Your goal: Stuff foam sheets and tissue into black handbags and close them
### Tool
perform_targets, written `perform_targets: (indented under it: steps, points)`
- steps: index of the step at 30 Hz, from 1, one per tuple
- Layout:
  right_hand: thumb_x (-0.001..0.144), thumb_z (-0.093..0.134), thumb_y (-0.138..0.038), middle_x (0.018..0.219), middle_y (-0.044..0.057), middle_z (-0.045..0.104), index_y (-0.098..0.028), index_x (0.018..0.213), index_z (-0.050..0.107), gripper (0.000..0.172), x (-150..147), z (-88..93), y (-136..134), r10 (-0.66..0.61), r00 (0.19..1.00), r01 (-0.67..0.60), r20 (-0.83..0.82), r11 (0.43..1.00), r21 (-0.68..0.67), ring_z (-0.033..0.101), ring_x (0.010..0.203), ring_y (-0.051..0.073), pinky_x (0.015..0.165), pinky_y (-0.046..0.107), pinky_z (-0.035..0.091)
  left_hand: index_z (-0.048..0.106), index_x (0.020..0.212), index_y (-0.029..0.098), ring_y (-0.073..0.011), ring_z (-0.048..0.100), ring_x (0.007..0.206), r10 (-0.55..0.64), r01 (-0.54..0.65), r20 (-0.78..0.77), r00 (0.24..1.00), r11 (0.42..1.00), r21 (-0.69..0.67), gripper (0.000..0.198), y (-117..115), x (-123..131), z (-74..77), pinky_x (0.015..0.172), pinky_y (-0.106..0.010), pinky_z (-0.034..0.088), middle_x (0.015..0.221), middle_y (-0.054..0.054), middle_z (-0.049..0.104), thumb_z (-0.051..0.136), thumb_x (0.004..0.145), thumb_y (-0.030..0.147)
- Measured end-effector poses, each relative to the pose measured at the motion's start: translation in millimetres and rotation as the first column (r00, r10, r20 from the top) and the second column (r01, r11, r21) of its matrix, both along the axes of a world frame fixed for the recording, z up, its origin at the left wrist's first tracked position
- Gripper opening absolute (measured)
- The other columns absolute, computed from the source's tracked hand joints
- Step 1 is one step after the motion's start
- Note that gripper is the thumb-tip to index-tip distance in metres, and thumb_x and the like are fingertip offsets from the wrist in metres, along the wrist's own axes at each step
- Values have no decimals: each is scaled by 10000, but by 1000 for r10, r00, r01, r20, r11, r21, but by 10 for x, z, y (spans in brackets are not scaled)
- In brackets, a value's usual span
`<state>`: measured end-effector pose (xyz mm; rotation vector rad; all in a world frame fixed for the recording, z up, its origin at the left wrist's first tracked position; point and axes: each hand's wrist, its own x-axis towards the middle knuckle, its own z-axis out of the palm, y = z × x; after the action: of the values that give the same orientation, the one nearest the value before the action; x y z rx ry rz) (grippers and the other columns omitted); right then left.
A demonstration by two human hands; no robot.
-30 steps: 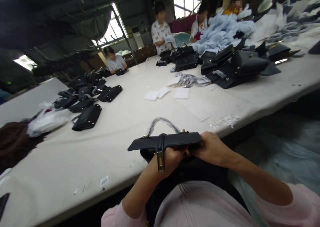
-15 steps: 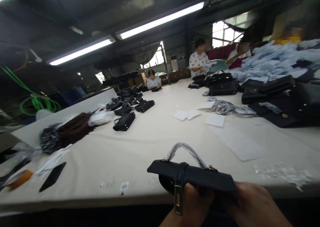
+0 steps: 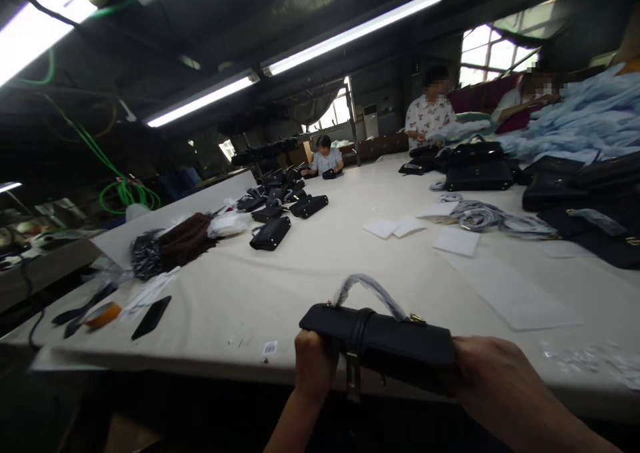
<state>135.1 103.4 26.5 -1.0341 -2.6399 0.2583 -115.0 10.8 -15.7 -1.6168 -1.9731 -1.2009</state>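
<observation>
A black handbag (image 3: 400,340) is held up at the table's near edge, its flap side toward me. Its top handle (image 3: 370,286) is wrapped in pale protective film and arches upward. A strap with a metal clasp (image 3: 353,376) hangs down the front. My left hand (image 3: 315,366) is closed on the bag's left end, under the flap. At the opposite end, my right hand (image 3: 493,366) grips the side, its fingertips hidden behind the bag.
Black handbags (image 3: 270,233) lie at the left, more (image 3: 477,173) at the right beside wrapped straps (image 3: 475,214). White sheets (image 3: 456,241), orange tape (image 3: 103,316), a black flat piece (image 3: 152,318) and a barcode label (image 3: 270,348) lie on the table (image 3: 320,273). Several co-workers (image 3: 327,156) sit or stand beyond.
My left hand has moved from under the flap's middle to the bag's left end. The flap now sits lower over the front, and the view has swung left.
</observation>
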Motion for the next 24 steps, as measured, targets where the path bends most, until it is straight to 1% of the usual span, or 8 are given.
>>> perform_targets:
  steps: [5,8,10,12,14,16,20,24]
  points:
    - [790,490,-163,732,35,704,-234,684,673,223,11,15,161,-43,999,45,34,995,-90,689,765,252,601,283,400,613,533,164,-185,581,570,32,-10,376,926,998,-60,163,239,-220,21,564,-274,452,561,-45,631,560,683,198]
    - [837,507,-268,768,30,702,-256,797,725,222,82,-23,424,-133,991,127,-29,980,-152,675,758,244,603,284,418,703,697,143,-183,625,650,-21,88,496,868,990,-112,169,537,-273,68,600,-253,470,675,-30,694,594,725,269]
    - [871,511,-363,928,42,697,-261,924,733,250,173,-124,628,-170,977,147,-127,973,-176,667,801,234,623,293,453,732,789,146,-177,642,701,-77,166,540,838,979,-117,185,692,-294,82,637,-242,480,738,-26,714,609,721,267]
    - [875,538,-456,1162,72,626,-247,1065,698,325,245,-276,780,-114,960,61,-256,976,-209,642,954,238,684,296,497,738,796,139,-164,629,675,-111,211,572,813,971,-111,191,795,-303,76,626,-234,470,699,-23,700,610,720,259]
    - [823,626,-494,1286,94,546,-229,1228,594,486,237,-445,840,-12,916,-120,-401,946,-302,585,1098,239,788,290,518,733,782,124,-150,604,649,-123,219,602,789,972,-89,204,875,-309,50,616,-229,457,658,-22,676,622,723,285]
    - [742,719,-462,1221,99,580,-201,1305,478,665,127,-600,840,-45,834,-233,-550,875,-424,588,1081,231,845,301,516,726,848,114,-147,604,710,-131,213,642,756,976,-51,270,971,-325,-5,668,-230,468,728,-33,687,631,735,341]
    - [689,744,-444,852,17,635,-186,1074,525,513,-165,-791,908,-456,534,-170,-712,767,-618,619,778,186,668,278,524,640,1129,114,-152,610,886,-113,174,737,666,985,-6,502,1149,-407,-221,785,-263,505,1090,-94,667,541,792,473]
    - [580,824,-386,749,-9,634,-189,909,553,469,-22,-754,1006,-699,212,-223,-683,646,-730,597,655,161,564,243,497,673,1047,98,-188,616,805,41,77,765,643,990,-118,547,1021,-569,-504,709,-324,531,1004,-115,672,571,712,517]
